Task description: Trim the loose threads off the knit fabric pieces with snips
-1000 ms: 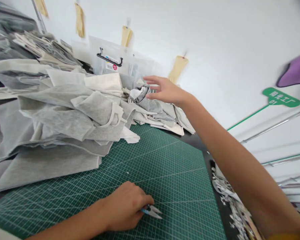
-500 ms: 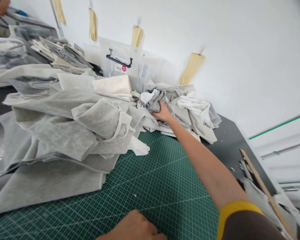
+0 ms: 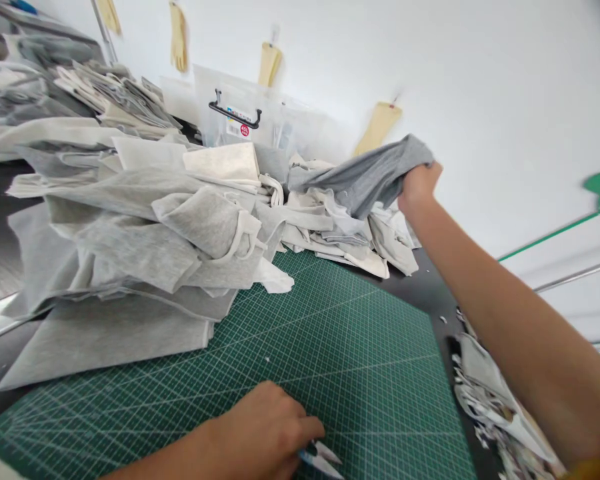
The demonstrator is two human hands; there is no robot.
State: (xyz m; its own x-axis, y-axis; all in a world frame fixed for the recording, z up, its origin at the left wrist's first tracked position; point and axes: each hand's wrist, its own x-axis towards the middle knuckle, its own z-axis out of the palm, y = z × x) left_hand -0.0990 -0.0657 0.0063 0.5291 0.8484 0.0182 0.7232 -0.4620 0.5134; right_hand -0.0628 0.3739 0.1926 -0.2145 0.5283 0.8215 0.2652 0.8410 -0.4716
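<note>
Supervisor: Report the site, largest items first.

Operator: From my remote station I note a white wall [image 3: 480, 80] behind a dark desk [image 3: 433, 293]. A green cutting mat [image 3: 360, 347], ruled with a white grid, covers most of the near surface.

Supervisor: Stock?

Operator: A pile of light grey cloth pieces [image 3: 130, 233], loosely stacked, overlaps the mat on the left. A second heap [image 3: 305, 217], mixed grey and off-white, lies at the mat's far edge. Right of the mat I record a strip of off-cuts [image 3: 485, 400]. A clear plastic box [image 3: 250, 103] with a black handle stands beyond the cloth, near the wall.

Supervisor: The piece being handled?

Operator: One dark grey cloth [image 3: 367, 177], raised above the second heap. The right hand [image 3: 420, 183] is closed on its upper right end; the cloth slopes down leftward. I cannot tell whether its low end touches the heap.

Supervisor: And the other hand?

Operator: The left hand [image 3: 275, 420], back upward, is low over the mat, curled round small snips [image 3: 320, 459]. Their blades stand apart and point right; the blue handle is mostly hidden by the fingers.

Supervisor: Smallest item?

Operator: A white scrap [image 3: 267, 359] on the mat, just beyond the left hand.
</note>
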